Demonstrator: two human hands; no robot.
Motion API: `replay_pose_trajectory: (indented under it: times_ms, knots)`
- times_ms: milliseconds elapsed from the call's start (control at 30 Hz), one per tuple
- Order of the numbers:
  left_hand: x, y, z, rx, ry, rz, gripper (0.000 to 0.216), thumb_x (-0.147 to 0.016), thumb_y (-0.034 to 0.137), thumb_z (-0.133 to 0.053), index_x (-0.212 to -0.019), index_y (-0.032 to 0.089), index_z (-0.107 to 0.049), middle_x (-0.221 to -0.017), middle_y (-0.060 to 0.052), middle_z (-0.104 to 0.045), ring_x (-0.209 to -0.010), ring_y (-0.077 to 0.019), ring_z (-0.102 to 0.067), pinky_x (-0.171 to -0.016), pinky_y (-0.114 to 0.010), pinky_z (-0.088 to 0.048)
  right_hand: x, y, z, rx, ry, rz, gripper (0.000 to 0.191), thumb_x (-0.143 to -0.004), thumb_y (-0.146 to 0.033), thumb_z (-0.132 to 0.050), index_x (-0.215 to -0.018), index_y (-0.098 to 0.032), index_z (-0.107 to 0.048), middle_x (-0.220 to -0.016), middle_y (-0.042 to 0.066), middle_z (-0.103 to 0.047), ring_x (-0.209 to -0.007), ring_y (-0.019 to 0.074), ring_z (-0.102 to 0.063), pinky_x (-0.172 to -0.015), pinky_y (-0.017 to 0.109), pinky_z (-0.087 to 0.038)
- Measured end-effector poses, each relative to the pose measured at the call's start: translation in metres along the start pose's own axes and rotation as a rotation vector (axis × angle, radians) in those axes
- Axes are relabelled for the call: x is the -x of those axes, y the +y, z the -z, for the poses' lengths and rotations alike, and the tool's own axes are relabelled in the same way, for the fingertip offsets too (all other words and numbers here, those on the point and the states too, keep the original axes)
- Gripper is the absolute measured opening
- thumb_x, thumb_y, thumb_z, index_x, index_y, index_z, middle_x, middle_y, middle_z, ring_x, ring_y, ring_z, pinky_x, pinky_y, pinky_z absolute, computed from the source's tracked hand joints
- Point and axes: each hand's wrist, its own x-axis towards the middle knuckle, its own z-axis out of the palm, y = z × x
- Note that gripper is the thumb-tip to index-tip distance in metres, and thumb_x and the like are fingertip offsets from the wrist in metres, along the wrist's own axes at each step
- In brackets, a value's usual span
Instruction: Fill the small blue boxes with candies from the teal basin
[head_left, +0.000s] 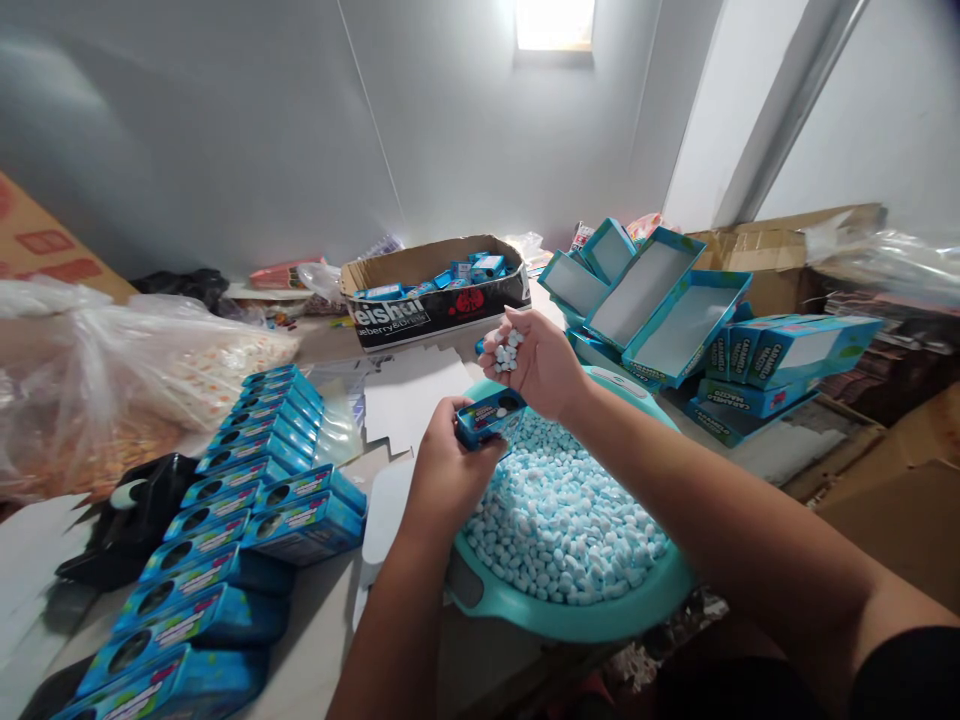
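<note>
My left hand (444, 470) grips a small blue candy box (489, 415) over the near rim of a teal basin (570, 620). The basin is heaped with pale blue and white candies (559, 520). My right hand (534, 360) hovers just above and behind the box, cupped around a handful of the same candies (510, 350). Both forearms reach in from the lower right.
Rows of small blue boxes (225, 530) lie on the table at left. A cardboard carton (435, 300) with more boxes stands behind. Larger open blue display cartons (675, 310) pile up at right. Clear plastic bags (112, 370) sit far left, brown cartons (885, 500) at right.
</note>
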Motion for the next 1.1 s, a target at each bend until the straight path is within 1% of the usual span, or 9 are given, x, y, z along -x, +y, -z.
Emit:
replay_pose_trajectory:
  times_ms: [267, 533, 833, 1100]
  knots:
    - [0.0001, 0.003, 0.0008, -0.045, 0.006, 0.002, 0.043, -0.066, 0.025, -0.076, -0.104, 0.022, -0.056, -0.085, 0.003, -0.064, -0.074, -0.0151, -0.061, -0.07, -0.027, -0.048, -0.001, 0.0002, 0.0004, 0.001, 0.002, -0.011, 0.03, -0.07, -0.045, -0.073, -0.071, -0.021, -0.055, -0.07, -0.001, -0.061, -0.065, 0.0125, -0.059, -0.066, 0.028, -0.05]
    - [0.0003, 0.0042, 0.0001, -0.03, 0.003, 0.009, 0.045, -0.066, 0.024, -0.076, -0.105, 0.022, -0.055, -0.085, 0.002, -0.065, -0.073, -0.0151, -0.061, -0.069, -0.027, -0.049, -0.0009, -0.0003, -0.0006, -0.003, 0.017, -0.023, 0.028, -0.072, -0.044, -0.071, -0.072, -0.021, -0.055, -0.07, -0.001, -0.061, -0.065, 0.0119, -0.059, -0.065, 0.027, -0.049]
    - [-0.0003, 0.0028, -0.0003, -0.017, 0.006, 0.011, 0.047, -0.064, 0.024, -0.076, -0.106, 0.021, -0.055, -0.085, 0.002, -0.065, -0.072, -0.0149, -0.061, -0.068, -0.026, -0.048, -0.0011, -0.0005, -0.0004, -0.044, 0.001, -0.014, 0.025, -0.074, -0.041, -0.07, -0.071, -0.021, -0.056, -0.069, -0.001, -0.059, -0.063, 0.0102, -0.056, -0.062, 0.025, -0.049]
    - [-0.0003, 0.0034, -0.0005, -0.03, 0.011, 0.015, 0.046, -0.065, 0.025, -0.076, -0.105, 0.022, -0.055, -0.084, 0.003, -0.064, -0.073, -0.0145, -0.061, -0.069, -0.026, -0.049, -0.0004, -0.0017, -0.0019, -0.038, 0.045, -0.028, 0.024, -0.075, -0.04, -0.07, -0.073, -0.02, -0.056, -0.067, -0.001, -0.06, -0.061, 0.0105, -0.058, -0.06, 0.025, -0.048]
